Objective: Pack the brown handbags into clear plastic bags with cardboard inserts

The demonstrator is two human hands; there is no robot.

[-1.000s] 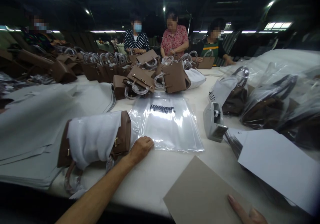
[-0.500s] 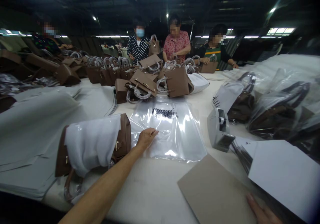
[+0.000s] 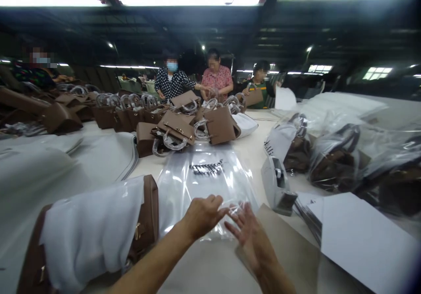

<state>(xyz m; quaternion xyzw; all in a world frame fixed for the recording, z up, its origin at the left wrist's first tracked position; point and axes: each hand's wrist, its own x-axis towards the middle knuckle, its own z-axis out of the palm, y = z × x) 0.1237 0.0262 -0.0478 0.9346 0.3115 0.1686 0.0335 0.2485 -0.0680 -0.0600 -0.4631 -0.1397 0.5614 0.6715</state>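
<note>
A clear plastic bag [image 3: 179, 178] with black lettering lies flat on the table before me. My left hand [image 3: 203, 217] pinches its near edge, which is lifted a little. Beside it my right hand [image 3: 250, 235] has its fingers spread at the raised plastic; whether they touch it I cannot tell. Under the right wrist lies a grey-brown cardboard sheet [image 3: 292, 246]. To the left of my forearm a brown handbag [image 3: 149, 210] rests on its side, with white wrapping [image 3: 92, 228] around its body.
Brown handbags [image 3: 220, 125] are heaped beyond the plastic bag. A grey tape dispenser [image 3: 279, 189] and white sheets [image 3: 362, 241] stand at the right, near bagged handbags [image 3: 335, 162]. Pale sheets [image 3: 98, 154] are stacked at the left. Several co-workers stand across the table.
My right hand has left the cardboard sheet and come over to the plastic bag's near edge. My left hand has moved right and nearer along the bag. The camera has tilted up.
</note>
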